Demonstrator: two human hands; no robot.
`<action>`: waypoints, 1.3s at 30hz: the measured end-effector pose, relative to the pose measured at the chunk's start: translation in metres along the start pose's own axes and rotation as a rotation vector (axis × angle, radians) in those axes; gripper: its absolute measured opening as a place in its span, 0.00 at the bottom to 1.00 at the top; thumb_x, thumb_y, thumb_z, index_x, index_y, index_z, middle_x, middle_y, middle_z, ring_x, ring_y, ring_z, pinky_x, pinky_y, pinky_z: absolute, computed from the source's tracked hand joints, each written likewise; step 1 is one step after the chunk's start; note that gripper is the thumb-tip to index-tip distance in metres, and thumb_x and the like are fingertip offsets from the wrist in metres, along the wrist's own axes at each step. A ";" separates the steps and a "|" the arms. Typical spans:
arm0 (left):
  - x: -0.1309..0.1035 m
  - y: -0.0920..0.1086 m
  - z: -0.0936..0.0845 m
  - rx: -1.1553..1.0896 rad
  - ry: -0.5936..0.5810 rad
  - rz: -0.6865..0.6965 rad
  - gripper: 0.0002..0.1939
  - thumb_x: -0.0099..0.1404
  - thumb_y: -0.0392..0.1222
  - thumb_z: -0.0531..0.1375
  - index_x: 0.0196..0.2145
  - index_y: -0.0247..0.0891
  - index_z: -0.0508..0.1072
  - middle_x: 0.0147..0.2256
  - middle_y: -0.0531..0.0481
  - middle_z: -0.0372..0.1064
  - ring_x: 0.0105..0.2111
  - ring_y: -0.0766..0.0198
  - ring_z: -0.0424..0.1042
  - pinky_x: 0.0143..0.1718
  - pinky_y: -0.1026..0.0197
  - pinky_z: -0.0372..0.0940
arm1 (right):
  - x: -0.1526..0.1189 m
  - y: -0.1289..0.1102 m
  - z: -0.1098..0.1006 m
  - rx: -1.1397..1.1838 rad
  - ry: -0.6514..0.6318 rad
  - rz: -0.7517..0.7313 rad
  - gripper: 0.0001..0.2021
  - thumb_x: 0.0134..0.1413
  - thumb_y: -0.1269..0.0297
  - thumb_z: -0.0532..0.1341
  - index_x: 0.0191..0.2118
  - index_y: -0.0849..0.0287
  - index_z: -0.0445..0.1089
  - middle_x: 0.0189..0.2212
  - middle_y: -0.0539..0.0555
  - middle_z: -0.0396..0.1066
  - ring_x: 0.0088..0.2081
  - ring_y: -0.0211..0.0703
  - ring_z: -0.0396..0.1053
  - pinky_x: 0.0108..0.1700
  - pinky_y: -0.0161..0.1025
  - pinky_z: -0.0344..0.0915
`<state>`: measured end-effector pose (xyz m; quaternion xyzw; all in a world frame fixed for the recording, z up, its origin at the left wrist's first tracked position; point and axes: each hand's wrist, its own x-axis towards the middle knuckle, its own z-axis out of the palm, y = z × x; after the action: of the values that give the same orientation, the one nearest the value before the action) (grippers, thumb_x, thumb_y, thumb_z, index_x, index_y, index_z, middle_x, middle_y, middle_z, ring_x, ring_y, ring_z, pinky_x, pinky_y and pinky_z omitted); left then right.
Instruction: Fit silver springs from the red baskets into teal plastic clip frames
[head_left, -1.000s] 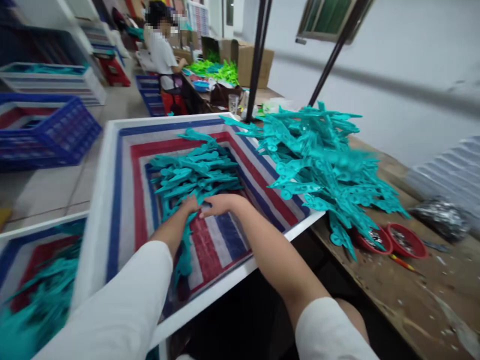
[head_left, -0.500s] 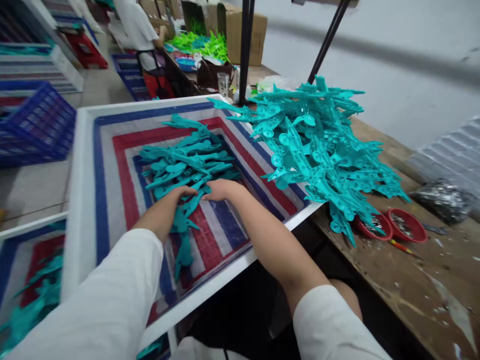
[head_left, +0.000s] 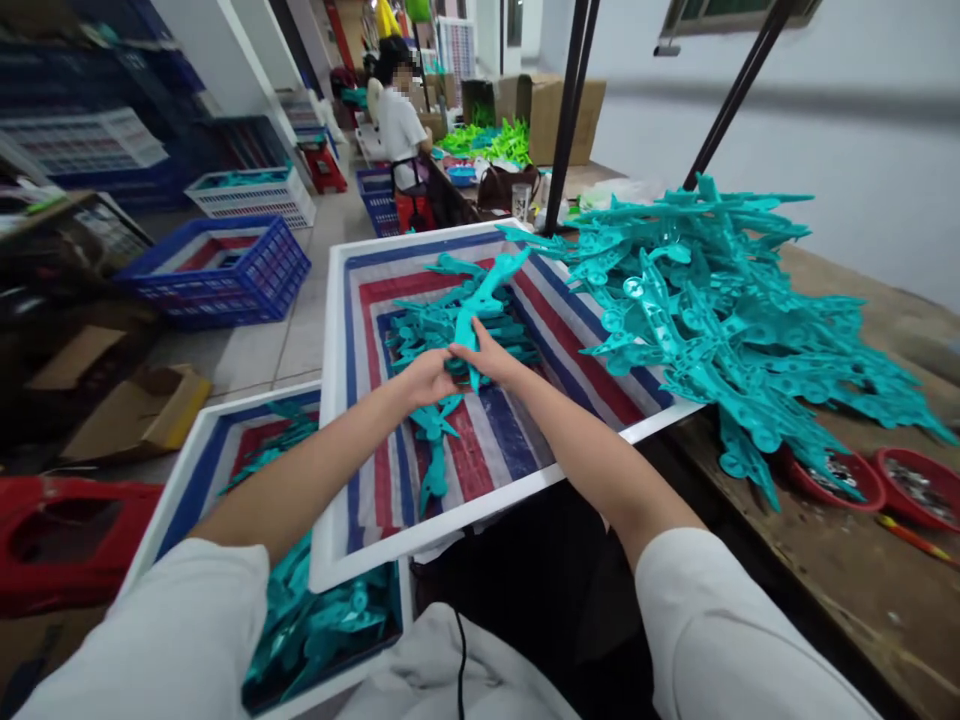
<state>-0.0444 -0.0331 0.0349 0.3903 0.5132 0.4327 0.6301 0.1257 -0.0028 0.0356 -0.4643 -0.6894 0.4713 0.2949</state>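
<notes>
A long, curved teal plastic part (head_left: 487,290) is raised above the tray with its far end pointing up and away. My right hand (head_left: 489,357) is closed around its lower half, thumb across it. My left hand (head_left: 429,380) meets the right one at the part's near end, fingers curled against it and partly hidden. Beneath them, a heap of similar teal parts (head_left: 416,335) lies in a white-rimmed tray (head_left: 450,545) lined with red, white and blue striped sheeting. A few loose parts (head_left: 433,480) trail toward the tray's near side.
A tall pile of teal parts (head_left: 690,310) covers the wooden bench (head_left: 847,600) at right, overhanging its edge. Red bowls (head_left: 919,485) of small metal pieces sit there. A lower tray (head_left: 401,610), a blue crate (head_left: 225,280) and a red stool (head_left: 67,540) stand left. Another person (head_left: 401,125) sits beyond.
My hands have come up from the heap with one teal part, which now stands tilted between them. The view has swung left and up, showing more floor and the seated person.
</notes>
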 end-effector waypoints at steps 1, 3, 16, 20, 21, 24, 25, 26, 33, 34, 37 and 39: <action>-0.004 0.004 0.004 -0.063 -0.049 -0.038 0.14 0.73 0.49 0.72 0.39 0.43 0.72 0.32 0.47 0.75 0.36 0.46 0.84 0.49 0.31 0.87 | 0.000 0.001 -0.007 0.041 -0.028 -0.061 0.65 0.74 0.41 0.70 0.93 0.64 0.27 0.90 0.70 0.49 0.86 0.56 0.62 0.83 0.50 0.66; -0.010 0.013 0.010 -0.212 -0.132 -0.093 0.15 0.75 0.51 0.71 0.39 0.43 0.70 0.31 0.50 0.74 0.36 0.46 0.84 0.52 0.29 0.87 | -0.001 0.001 -0.022 0.087 -0.099 -0.154 0.67 0.70 0.47 0.72 0.94 0.60 0.25 0.90 0.67 0.50 0.85 0.57 0.62 0.83 0.52 0.66; -0.015 0.019 0.013 -0.329 -0.060 0.138 0.23 0.71 0.42 0.76 0.48 0.49 0.64 0.32 0.63 0.69 0.32 0.62 0.79 0.51 0.46 0.87 | -0.018 -0.040 -0.026 -0.364 0.063 -0.207 0.48 0.79 0.49 0.63 0.91 0.70 0.50 0.86 0.74 0.57 0.88 0.68 0.55 0.89 0.63 0.53; -0.020 0.020 0.017 -0.241 -0.012 0.190 0.34 0.63 0.43 0.81 0.51 0.50 0.61 0.36 0.62 0.75 0.43 0.55 0.87 0.54 0.40 0.88 | -0.015 -0.030 -0.041 -0.137 -0.066 -0.254 0.49 0.76 0.47 0.67 0.92 0.58 0.51 0.90 0.60 0.51 0.91 0.60 0.48 0.91 0.58 0.49; -0.021 0.020 0.018 -0.228 -0.004 0.201 0.36 0.62 0.44 0.82 0.52 0.50 0.61 0.39 0.60 0.77 0.45 0.53 0.88 0.55 0.39 0.88 | -0.015 -0.029 -0.043 -0.102 -0.083 -0.277 0.48 0.76 0.46 0.66 0.91 0.56 0.54 0.90 0.58 0.52 0.90 0.59 0.49 0.91 0.56 0.49; -0.025 0.018 0.017 -0.187 -0.020 0.188 0.37 0.58 0.44 0.84 0.54 0.47 0.66 0.45 0.52 0.82 0.49 0.47 0.89 0.55 0.35 0.87 | -0.017 -0.034 -0.046 0.006 -0.092 -0.275 0.43 0.79 0.49 0.63 0.90 0.56 0.56 0.87 0.58 0.59 0.86 0.57 0.60 0.87 0.53 0.59; -0.025 0.016 0.016 -0.177 -0.020 0.170 0.36 0.57 0.42 0.83 0.53 0.46 0.68 0.45 0.51 0.82 0.49 0.46 0.89 0.55 0.35 0.87 | -0.019 -0.037 -0.048 0.051 -0.074 -0.241 0.41 0.81 0.51 0.60 0.91 0.54 0.54 0.85 0.59 0.63 0.82 0.55 0.67 0.83 0.53 0.66; -0.025 0.014 0.015 -0.177 -0.007 0.153 0.34 0.55 0.40 0.83 0.52 0.45 0.69 0.44 0.50 0.82 0.48 0.46 0.89 0.55 0.35 0.87 | -0.020 -0.040 -0.050 0.103 -0.046 -0.200 0.40 0.83 0.53 0.57 0.92 0.52 0.52 0.83 0.59 0.68 0.76 0.54 0.74 0.78 0.53 0.74; -0.005 0.014 0.000 -0.458 0.359 0.532 0.31 0.56 0.32 0.77 0.49 0.50 0.66 0.44 0.57 0.80 0.47 0.60 0.84 0.59 0.49 0.85 | -0.017 -0.033 -0.073 0.323 0.241 0.129 0.32 0.87 0.49 0.55 0.87 0.45 0.57 0.58 0.61 0.83 0.27 0.36 0.72 0.28 0.34 0.71; -0.003 0.015 -0.002 -0.504 0.388 0.617 0.32 0.58 0.35 0.78 0.49 0.51 0.64 0.47 0.57 0.80 0.50 0.60 0.85 0.60 0.50 0.84 | -0.015 -0.028 -0.075 0.328 0.259 0.220 0.30 0.88 0.48 0.54 0.84 0.49 0.61 0.50 0.60 0.83 0.24 0.35 0.66 0.24 0.31 0.62; -0.001 0.004 -0.008 -0.586 0.392 0.670 0.35 0.64 0.47 0.82 0.52 0.54 0.60 0.59 0.55 0.80 0.60 0.58 0.86 0.64 0.51 0.81 | -0.010 -0.019 -0.081 0.413 0.263 0.346 0.27 0.88 0.45 0.55 0.78 0.53 0.67 0.39 0.57 0.80 0.22 0.35 0.58 0.21 0.28 0.48; -0.001 -0.017 -0.009 -0.476 0.324 0.529 0.38 0.66 0.54 0.82 0.57 0.56 0.59 0.65 0.50 0.79 0.62 0.55 0.86 0.64 0.49 0.80 | -0.007 -0.017 -0.083 0.526 0.355 0.214 0.31 0.86 0.41 0.55 0.83 0.46 0.59 0.48 0.59 0.83 0.27 0.38 0.68 0.23 0.30 0.61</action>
<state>-0.0511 -0.0388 0.0174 0.2786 0.3729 0.7432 0.4806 0.1922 0.0197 0.0832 -0.5168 -0.4293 0.5731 0.4692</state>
